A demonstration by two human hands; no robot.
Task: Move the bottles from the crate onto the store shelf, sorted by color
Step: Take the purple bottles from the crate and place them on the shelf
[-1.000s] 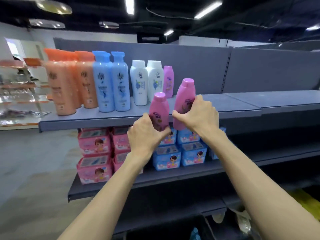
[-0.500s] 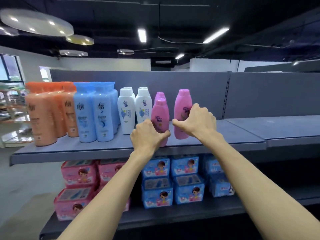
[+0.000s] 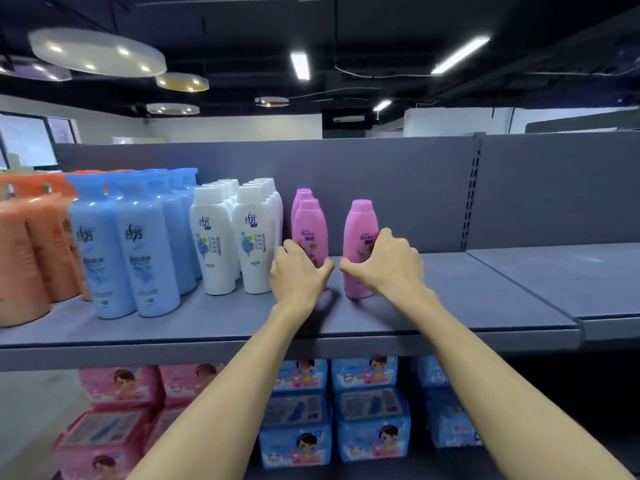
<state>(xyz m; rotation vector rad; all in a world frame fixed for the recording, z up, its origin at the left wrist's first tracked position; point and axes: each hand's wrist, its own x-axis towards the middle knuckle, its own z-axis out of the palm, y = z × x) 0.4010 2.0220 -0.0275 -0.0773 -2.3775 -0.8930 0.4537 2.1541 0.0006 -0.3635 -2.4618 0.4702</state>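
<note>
Two hands set pink bottles upright on the grey store shelf (image 3: 485,306), to the right of the white ones.

The shelf runs the full width, with its grey back panel (image 3: 398,188) on the far side. From left to right it carries rows of orange bottles (image 3: 31,258), blue bottles (image 3: 128,251) and white bottles (image 3: 235,244), each row running from near to far. On the lower shelf sit pink packs (image 3: 117,410) at the left and blue packs (image 3: 346,410) to their right. The left hand (image 3: 298,271) is curled round a pink bottle (image 3: 310,230) just right of the white row, with another pink bottle (image 3: 300,199) close behind it. The right hand (image 3: 388,265) grips a second pink bottle (image 3: 360,244), upright on the shelf, a small gap to the right. The thumbs nearly meet between the two bottles.
</note>
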